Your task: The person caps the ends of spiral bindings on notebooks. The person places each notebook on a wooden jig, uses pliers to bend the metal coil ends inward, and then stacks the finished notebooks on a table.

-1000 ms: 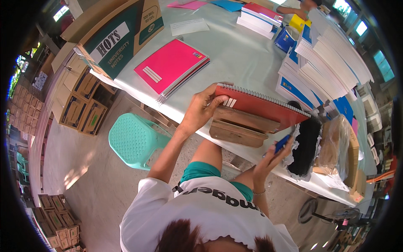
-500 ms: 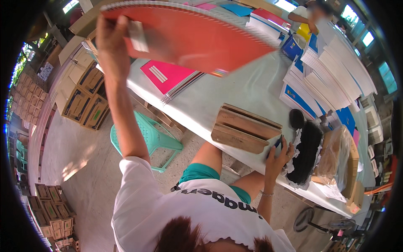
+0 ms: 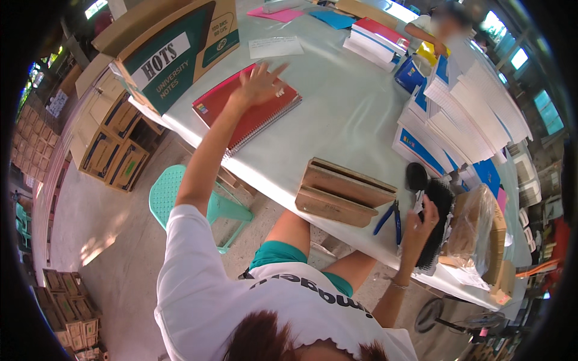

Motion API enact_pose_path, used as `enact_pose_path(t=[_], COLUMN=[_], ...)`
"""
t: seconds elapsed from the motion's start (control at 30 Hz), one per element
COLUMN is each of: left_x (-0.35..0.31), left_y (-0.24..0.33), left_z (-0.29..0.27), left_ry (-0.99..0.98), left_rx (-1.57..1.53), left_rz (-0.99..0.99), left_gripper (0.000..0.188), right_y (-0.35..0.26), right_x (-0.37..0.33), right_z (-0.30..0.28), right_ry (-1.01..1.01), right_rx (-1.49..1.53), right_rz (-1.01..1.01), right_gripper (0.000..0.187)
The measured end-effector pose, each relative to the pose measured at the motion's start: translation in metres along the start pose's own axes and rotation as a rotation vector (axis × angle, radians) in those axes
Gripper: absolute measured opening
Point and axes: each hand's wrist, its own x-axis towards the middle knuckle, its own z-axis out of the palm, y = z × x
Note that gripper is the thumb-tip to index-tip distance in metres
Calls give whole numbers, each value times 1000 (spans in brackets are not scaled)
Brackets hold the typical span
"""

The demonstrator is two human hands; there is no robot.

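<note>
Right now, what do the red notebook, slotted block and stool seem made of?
Red notebook: probably smooth card, lying flat; pale coil perhaps metal or plastic. Slotted block: likely wood, dull brown, streaked. Stool: apparently moulded plastic, mint-green, patterned seat.

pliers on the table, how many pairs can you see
1: the blue-handled pliers lie between the slotted wooden stand and the right hand; more could be hidden behind other things.

I am in what looks like a notebook-binding workshop: a red spiral-bound notebook (image 3: 254, 123), blue-handled cutters (image 3: 397, 225) and a grooved brown wooden block (image 3: 340, 207) on my pale-topped table (image 3: 349, 114), tall white paper stacks (image 3: 475, 105) at right, brown cardboard boxes (image 3: 129, 167) piled left, grey concrete floor (image 3: 129, 240) below.
</note>
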Motion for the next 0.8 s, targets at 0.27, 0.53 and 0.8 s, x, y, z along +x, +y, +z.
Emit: enact_pose_path(t=[0.27,0.53,0.8], left_x=[-31,-37,-116], left_y=[-14,40,106], left_z=[37,19,-6], left_ry=[-243,-182,-763], left_rx=[36,-322,-1015], left_rz=[-120,67,372], left_gripper=[82,89,68], right_y=[-56,-90,-68], right_x=[132,263,302], right_z=[-87,-131,-129], right_ry=[414,464,401], right_rx=[-52,-326,-497], right_rz=[-330,-677,-634], right_gripper=[25,28,20])
